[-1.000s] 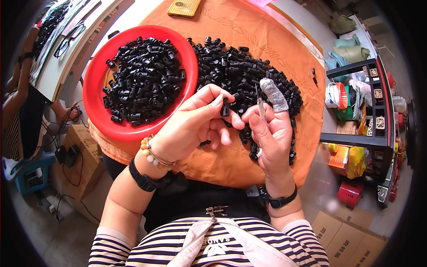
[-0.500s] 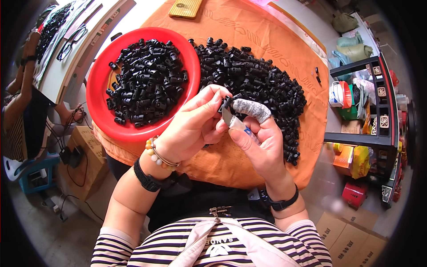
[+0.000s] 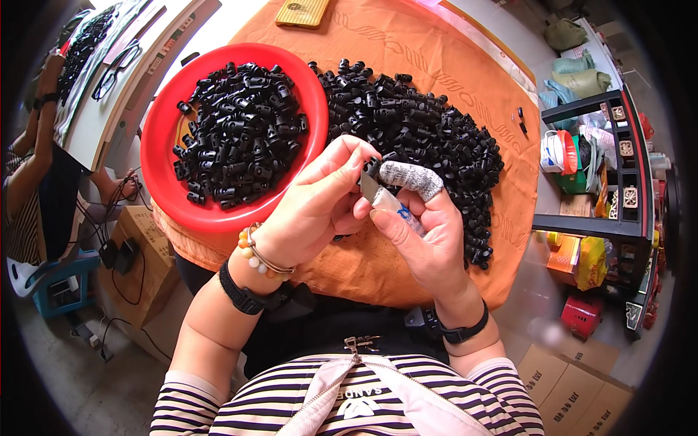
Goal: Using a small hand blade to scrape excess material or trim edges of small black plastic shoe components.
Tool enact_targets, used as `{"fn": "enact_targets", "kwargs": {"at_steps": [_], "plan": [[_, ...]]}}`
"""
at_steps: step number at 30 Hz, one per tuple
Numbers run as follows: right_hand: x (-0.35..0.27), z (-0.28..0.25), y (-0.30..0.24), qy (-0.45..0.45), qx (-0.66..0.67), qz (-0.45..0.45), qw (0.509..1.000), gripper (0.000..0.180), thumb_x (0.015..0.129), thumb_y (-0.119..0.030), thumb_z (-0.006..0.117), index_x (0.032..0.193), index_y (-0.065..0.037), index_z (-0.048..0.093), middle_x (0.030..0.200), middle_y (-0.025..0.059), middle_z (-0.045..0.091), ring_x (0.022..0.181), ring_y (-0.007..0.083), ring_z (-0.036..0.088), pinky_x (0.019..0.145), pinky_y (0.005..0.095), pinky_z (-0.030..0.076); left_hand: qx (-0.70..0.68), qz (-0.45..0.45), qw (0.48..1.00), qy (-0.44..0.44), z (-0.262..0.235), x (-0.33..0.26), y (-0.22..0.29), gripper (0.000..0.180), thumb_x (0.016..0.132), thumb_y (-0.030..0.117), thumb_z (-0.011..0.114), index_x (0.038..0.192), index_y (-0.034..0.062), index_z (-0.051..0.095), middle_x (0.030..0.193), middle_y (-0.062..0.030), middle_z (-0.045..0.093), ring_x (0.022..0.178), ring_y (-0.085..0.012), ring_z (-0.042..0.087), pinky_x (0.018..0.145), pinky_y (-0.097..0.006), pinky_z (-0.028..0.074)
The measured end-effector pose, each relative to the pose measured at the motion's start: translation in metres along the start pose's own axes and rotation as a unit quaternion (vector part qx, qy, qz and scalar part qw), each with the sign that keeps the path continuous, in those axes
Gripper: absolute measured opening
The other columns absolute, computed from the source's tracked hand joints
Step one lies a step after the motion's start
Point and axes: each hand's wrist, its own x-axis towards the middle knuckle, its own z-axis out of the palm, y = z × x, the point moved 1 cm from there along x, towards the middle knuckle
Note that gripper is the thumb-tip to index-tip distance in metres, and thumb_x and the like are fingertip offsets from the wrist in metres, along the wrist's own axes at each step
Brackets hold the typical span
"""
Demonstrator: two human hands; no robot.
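My left hand pinches a small black plastic part, shaped like a cord lock, between thumb and fingertips. In my right hand is a short knife blade, its lower end wrapped in white material with blue marks. The blade's edge lies against or very near the part; fingers hide the exact contact. A grey knitted finger cover is on my right index finger, which curls over toward the part. Behind my hands spreads a heap of similar black parts. More of them fill a red round tray at the left.
An orange cloth covers the table. A yellow ridged box lies at its far edge, and a few loose dark bits at the right. A black shelf with bags stands right. Another person's arm shows far left.
My right thumb has shifted slightly lower on the wrapped handle, and the blade has tilted a little. The left hand keeps its hold on the part.
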Motion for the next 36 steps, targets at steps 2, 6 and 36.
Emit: {"fn": "enact_targets", "kwargs": {"at_steps": [2,6,36], "plan": [[0.0,0.0,-0.001,-0.001,-0.001,-0.001,1.0,0.036,0.086,-0.002,0.058,0.118,0.004,0.042,0.102,0.0128,0.06,0.093,0.0118,0.058,0.082,0.0233,0.045,0.011,0.001,1.0,0.001,-0.001,0.001,-0.001,0.016,0.096,0.026,0.043,0.103,0.012,0.046,0.074,0.0027,0.049,0.058,-0.0022,0.043,0.045,-0.016,0.025],[0.0,-0.001,-0.002,-0.001,-0.006,0.0,1.0,0.036,0.086,-0.002,0.057,0.118,0.004,0.042,0.103,0.0128,0.06,0.093,0.0118,0.058,0.082,0.0233,0.045,0.009,-0.003,1.0,0.008,0.003,0.001,-0.001,0.016,0.096,0.026,0.043,0.103,0.0118,0.046,0.074,0.0028,0.049,0.058,-0.0019,0.043,0.045,-0.016,0.025],[-0.005,-0.006,0.009,0.008,0.027,0.008,1.0,0.031,0.085,-0.003,0.059,0.115,0.0,0.051,0.104,0.0073,0.061,0.091,0.0072,0.055,0.081,0.0209,0.044,0.044,0.012,0.998,0.044,0.003,0.0,-0.004,0.01,0.096,0.018,0.038,0.103,0.0119,0.043,0.071,0.0023,0.049,0.053,-0.0006,0.038,0.043,-0.014,0.023]]}}
